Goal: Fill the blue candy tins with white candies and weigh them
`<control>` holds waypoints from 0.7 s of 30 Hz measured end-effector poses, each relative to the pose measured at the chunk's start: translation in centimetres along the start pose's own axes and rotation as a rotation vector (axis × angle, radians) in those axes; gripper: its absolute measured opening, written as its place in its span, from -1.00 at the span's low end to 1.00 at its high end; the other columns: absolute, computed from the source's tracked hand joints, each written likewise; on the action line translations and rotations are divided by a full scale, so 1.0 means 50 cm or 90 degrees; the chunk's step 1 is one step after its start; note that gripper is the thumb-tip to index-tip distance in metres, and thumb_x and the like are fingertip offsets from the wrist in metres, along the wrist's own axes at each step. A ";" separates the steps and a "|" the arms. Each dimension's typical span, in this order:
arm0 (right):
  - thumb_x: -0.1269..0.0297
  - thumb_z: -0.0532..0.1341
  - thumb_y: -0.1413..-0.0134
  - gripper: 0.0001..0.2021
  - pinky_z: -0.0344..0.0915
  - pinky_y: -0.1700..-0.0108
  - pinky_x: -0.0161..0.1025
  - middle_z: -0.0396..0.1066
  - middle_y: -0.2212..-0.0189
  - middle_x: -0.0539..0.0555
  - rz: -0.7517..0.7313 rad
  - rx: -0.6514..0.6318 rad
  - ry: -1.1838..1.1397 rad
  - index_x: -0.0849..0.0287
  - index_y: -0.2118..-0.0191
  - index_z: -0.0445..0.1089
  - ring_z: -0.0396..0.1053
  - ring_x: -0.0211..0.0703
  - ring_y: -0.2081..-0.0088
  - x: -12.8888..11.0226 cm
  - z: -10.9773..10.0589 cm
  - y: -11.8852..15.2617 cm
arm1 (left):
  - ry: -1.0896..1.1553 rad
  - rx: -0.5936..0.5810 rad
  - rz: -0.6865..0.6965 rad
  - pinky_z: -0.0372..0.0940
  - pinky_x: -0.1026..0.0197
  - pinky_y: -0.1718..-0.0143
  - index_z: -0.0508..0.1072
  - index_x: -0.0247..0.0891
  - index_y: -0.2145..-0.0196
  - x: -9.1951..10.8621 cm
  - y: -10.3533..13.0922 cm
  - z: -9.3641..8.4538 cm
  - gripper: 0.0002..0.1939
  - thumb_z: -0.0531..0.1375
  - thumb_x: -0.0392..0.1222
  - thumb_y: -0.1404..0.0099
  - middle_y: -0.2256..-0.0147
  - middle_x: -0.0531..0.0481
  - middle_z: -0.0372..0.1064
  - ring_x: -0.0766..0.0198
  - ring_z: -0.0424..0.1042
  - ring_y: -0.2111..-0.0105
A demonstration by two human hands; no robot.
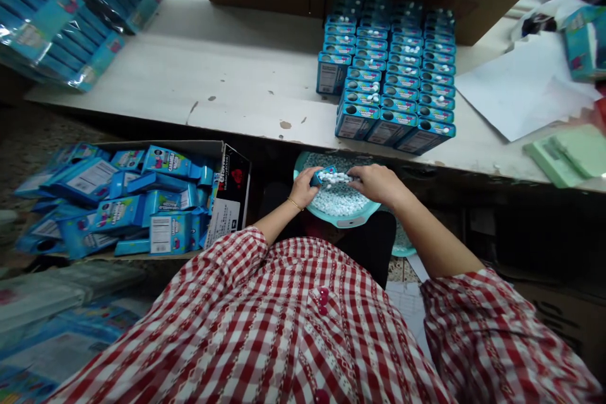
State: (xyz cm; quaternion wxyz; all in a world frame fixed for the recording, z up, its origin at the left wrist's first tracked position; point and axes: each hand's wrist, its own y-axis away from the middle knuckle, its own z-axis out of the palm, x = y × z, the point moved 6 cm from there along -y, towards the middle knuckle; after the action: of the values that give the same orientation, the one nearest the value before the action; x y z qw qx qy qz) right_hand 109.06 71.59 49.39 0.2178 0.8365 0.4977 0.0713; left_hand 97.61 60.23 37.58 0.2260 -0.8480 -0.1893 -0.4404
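"Over the basin (350,223), at the centre of the dial, what were the two hands doing?"

"The left hand (302,189), at nine o'clock, had its fingers and thumb wrapped round a small blue box (318,177). White pellets (338,204) were heaped at the box's top, and more lay in the basin underneath."

"And the right hand (374,182)?"

"At three o'clock, fingers bunched narrow at the far end of that heap. I couldn't tell whether they gripped any pellets."

"What stood on the table (246,63)?"

"At one o'clock, upright blue boxes (398,85) in close rows, several with pellets showing on top; the nearest ones had dark round openings. At ten, clear-wrapped packs (61,25); at two, white paper (521,82); at three, a pale green object (568,151)."

"Anything lower?"

"At nine o'clock, well apart from the basin, a carton (213,149) full of jumbled blue packages (120,211)."
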 end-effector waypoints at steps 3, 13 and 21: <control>0.20 0.06 -0.11 -0.69 0.29 0.21 -0.14 0.46 0.17 0.19 -0.010 0.002 0.094 0.11 0.08 0.41 0.41 0.07 0.17 -0.037 -0.015 0.006 | -0.011 -0.013 0.009 0.21 0.06 -0.03 0.35 -0.25 0.04 0.000 0.002 0.003 -0.51 0.12 -0.38 -0.01 0.07 -0.10 0.35 0.11 0.32 0.03; 0.16 0.03 -0.15 -0.67 0.28 0.20 -0.16 0.40 0.06 0.10 0.019 0.052 0.026 -0.02 -0.01 0.30 0.39 0.01 0.12 0.050 0.008 0.032 | 0.052 0.047 -0.005 0.24 0.09 0.01 0.36 -0.25 0.08 -0.017 0.006 -0.031 -0.58 0.17 -0.33 -0.05 0.12 -0.09 0.37 0.16 0.36 0.10; 0.32 0.05 -0.13 -0.72 0.27 0.18 -0.04 0.45 0.21 0.26 0.134 -0.058 -0.119 0.15 0.06 0.38 0.41 0.03 0.19 0.083 0.293 -0.108 | 0.084 0.100 -0.049 0.26 0.11 0.02 0.34 -0.23 0.08 -0.038 0.027 -0.085 -0.61 0.22 -0.24 -0.10 0.12 -0.07 0.38 0.20 0.38 0.11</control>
State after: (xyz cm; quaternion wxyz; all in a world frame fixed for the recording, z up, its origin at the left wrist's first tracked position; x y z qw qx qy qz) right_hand 111.72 73.10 33.53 0.2923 0.8763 0.3811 0.0380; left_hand 94.47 56.54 37.89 0.2866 -0.7892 -0.2402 -0.4872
